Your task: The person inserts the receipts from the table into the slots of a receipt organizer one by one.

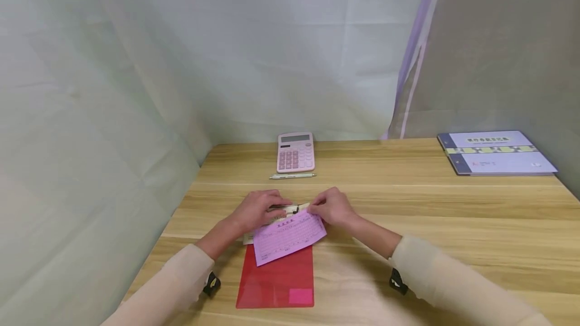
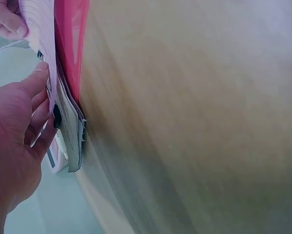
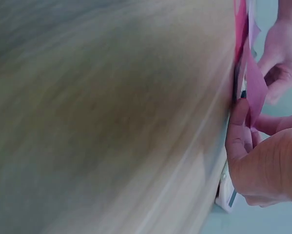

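A purple-pink printed slip [image 1: 290, 238] lies aslant over the upper part of a red clipboard [image 1: 276, 288]. My right hand [image 1: 333, 207] pinches the slip's upper right corner between thumb and fingers. At the head of the board is a metal clip [image 1: 292, 209] with black ends, and my left hand [image 1: 262, 209] grips it with thumb and fingers. Under the slip, a stack of pale papers [image 2: 70, 131] shows edge-on in the left wrist view. The slip [image 3: 255, 85] stands bent up from the board in the right wrist view.
Beyond the hands lie a light pen [image 1: 292, 176] and a pink calculator [image 1: 296, 152] on the wooden table [image 1: 408, 205]. A white and blue booklet [image 1: 498, 152] lies at the far right. Pale cloth [image 1: 294, 54] hangs behind the table and along its left side.
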Available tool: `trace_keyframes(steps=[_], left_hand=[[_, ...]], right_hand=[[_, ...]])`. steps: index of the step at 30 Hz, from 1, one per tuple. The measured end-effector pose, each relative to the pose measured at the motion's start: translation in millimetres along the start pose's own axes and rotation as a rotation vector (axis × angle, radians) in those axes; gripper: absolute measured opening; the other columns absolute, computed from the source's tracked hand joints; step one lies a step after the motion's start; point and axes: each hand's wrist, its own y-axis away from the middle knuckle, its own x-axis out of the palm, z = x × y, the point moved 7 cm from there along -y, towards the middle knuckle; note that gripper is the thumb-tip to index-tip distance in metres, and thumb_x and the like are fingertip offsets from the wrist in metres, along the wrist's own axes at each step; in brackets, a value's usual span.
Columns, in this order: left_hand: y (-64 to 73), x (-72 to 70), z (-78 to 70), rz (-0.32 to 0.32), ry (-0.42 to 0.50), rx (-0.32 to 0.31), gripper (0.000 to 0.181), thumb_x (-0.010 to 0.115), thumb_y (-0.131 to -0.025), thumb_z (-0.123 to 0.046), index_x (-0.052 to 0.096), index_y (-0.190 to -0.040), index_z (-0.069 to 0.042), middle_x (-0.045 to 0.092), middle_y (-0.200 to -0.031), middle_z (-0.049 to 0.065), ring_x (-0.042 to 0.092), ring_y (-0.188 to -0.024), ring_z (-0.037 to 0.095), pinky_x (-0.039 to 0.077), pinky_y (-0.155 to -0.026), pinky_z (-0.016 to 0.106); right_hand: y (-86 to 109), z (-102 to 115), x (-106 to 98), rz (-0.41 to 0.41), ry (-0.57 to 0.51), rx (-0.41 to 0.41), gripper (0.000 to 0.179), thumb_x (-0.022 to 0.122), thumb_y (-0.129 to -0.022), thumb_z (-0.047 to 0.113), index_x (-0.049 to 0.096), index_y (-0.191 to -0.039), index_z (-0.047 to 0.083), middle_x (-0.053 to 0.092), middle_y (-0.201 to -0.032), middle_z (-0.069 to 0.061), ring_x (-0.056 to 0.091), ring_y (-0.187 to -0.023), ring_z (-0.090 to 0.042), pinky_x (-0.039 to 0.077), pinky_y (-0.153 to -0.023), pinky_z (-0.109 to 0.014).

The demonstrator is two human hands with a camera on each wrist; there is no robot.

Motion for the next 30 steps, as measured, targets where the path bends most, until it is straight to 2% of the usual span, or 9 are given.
trace_keyframes(steps=[4,6,11,16,22,30], left_hand=[[-0.1,0.4,-0.4,0.014,-0.025,-0.011,0.033,0.078,-0.100,-0.028,0.078,-0.132,-0.021,0.070,-0.104,-0.008,0.055,-0.081,0.008,0.048,-0.076,0.029],[-0.2,0.4,-2.6,0.015,-0.064,0.009,0.032,0.077,-0.100,-0.029,0.077,-0.132,-0.021,0.069,-0.103,-0.008,0.055,-0.081,0.008,0.049,-0.076,0.030],[0.5,-0.5,-13.2,-0.024,-0.198,0.132,0.030,0.075,-0.102,-0.025,0.077,-0.131,-0.017,0.068,-0.101,-0.004,0.064,-0.087,0.011,0.056,-0.082,0.032],[3.0,-1.8,-20.4,-0.082,-0.269,0.230,0.030,0.075,-0.101,-0.019,0.077,-0.131,-0.013,0.070,-0.105,0.001,0.070,-0.092,0.017,0.060,-0.084,0.035],[3.8,0.5,-18.6,-0.081,-0.306,0.229,0.032,0.075,-0.101,-0.016,0.076,-0.133,-0.016,0.071,-0.103,-0.001,0.065,-0.084,0.011,0.059,-0.078,0.029],[5.4,1.2,-17.1,-0.076,-0.291,0.213,0.030,0.071,-0.104,-0.016,0.076,-0.133,-0.015,0.073,-0.109,0.000,0.073,-0.097,0.016,0.060,-0.086,0.033]], right_hand=[[-1.6,0,7,0.002,0.035,-0.009,0.005,0.081,-0.092,0.005,0.083,-0.088,0.001,0.075,-0.080,-0.004,0.061,-0.064,-0.011,0.050,-0.054,-0.024],[-2.4,0,9,0.004,0.040,-0.012,0.006,0.081,-0.093,0.004,0.082,-0.087,0.002,0.073,-0.077,-0.004,0.060,-0.062,-0.011,0.049,-0.053,-0.024],[-3.8,2,9,0.005,0.072,-0.021,0.009,0.081,-0.093,0.006,0.081,-0.084,0.004,0.071,-0.073,-0.002,0.057,-0.060,-0.011,0.045,-0.052,-0.023],[-4.3,5,9,-0.024,0.138,-0.055,0.012,0.083,-0.092,0.009,0.080,-0.081,0.005,0.070,-0.072,0.001,0.056,-0.065,-0.012,0.043,-0.055,-0.024],[-4.9,8,10,-0.065,0.181,-0.094,0.012,0.084,-0.091,0.010,0.081,-0.080,0.005,0.071,-0.072,0.001,0.058,-0.066,-0.012,0.044,-0.058,-0.025],[-6.3,8,14,-0.109,0.187,-0.099,0.019,0.084,-0.092,0.012,0.078,-0.075,0.006,0.068,-0.065,0.001,0.056,-0.057,-0.012,0.042,-0.052,-0.025]])
